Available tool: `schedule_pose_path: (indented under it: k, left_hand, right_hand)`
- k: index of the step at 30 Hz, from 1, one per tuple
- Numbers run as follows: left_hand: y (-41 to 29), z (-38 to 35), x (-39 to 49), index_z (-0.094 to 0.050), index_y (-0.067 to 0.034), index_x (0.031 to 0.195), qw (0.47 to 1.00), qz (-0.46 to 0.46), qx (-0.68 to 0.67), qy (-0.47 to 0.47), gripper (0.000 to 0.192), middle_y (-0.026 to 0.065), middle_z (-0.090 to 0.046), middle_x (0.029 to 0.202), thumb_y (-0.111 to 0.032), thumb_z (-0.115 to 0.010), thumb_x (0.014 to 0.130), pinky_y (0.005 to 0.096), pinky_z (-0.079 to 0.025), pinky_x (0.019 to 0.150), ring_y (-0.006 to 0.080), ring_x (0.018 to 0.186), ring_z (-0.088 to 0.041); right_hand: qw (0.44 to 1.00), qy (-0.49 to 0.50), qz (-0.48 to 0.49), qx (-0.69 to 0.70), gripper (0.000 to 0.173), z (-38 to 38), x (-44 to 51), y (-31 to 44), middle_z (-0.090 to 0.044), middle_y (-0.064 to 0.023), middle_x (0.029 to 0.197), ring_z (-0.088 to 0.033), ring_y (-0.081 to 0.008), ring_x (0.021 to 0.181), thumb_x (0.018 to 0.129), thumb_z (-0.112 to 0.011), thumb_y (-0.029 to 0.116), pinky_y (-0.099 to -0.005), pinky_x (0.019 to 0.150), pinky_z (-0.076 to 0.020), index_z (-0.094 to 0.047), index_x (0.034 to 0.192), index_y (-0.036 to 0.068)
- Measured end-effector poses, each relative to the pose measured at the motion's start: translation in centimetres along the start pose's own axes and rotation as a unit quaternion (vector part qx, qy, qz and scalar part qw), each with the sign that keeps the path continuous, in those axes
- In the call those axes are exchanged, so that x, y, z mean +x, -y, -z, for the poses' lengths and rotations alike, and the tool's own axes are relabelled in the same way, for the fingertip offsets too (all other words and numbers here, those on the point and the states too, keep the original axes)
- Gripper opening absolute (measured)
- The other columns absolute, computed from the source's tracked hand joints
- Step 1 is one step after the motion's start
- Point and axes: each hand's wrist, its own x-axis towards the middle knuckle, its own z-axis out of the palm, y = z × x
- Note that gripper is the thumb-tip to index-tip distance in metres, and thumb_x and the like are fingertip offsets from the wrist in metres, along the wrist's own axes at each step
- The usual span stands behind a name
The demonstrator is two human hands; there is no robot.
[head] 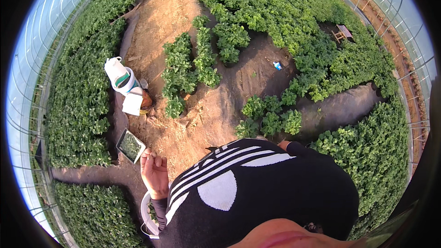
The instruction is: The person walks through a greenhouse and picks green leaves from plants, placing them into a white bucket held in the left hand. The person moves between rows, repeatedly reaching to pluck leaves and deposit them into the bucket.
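Observation:
My left hand (154,174) is raised at the left of my body, fingers curled toward the thumb. Whether anything small is pinched in it does not show. Just beyond its fingertips a shallow pale-rimmed tray (140,152) sits on the ground, with dark green matter inside. Below the wrist, a white bucket (147,213) with a wire handle is partly covered by my sleeve. Only a bit of my right hand (283,145) shows past my dark sweater, close to a small group of potted leafy plants (271,123); its fingers are hidden.
A white jug (116,69) rests in a white bucket (121,88) by the left plant bed (81,110). Potted rows (179,69) line the straw-strewn path (162,13). A blue-and-white packet (277,65) and a small wooden stool (341,33) lie farther right.

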Motion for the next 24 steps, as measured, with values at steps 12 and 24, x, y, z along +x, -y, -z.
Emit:
schedule_pose_path:
  k: [12, 24]
  left_hand:
    - [-1.7, 6.5, 0.8, -0.058, -0.006, 0.108, 0.998, 0.022, 0.047, -0.027, 0.014, 0.0029, -0.062, 0.092, -0.007, -0.054, 0.095, 0.0291, -0.055, 0.073, 0.009, 0.067, -0.055]
    - [-1.0, 4.6, -1.2, -0.054, 0.002, 0.122, 0.924, 0.033, 0.363, 0.115, 0.03, 0.0086, -0.065, 0.11, -0.006, -0.055, 0.094, 0.0261, -0.05, 0.083, 0.012, 0.088, -0.06]
  right_hand:
    - [0.974, -0.123, -0.113, 0.155, 0.034, -0.8, 4.3, 2.9, -0.07, -0.0158, 0.102, -0.065, -0.0364, 0.098, 0.08, -0.061, 0.034, -0.0442, 0.084, -0.0509, -0.071, 0.103, 0.01]
    - [0.968, -0.054, -0.149, 0.193, 0.034, 3.0, 4.0, 4.3, -0.07, -0.0159, 0.101, -0.065, -0.0362, 0.098, 0.081, -0.061, 0.033, -0.0439, 0.085, -0.0508, -0.071, 0.103, 0.009]
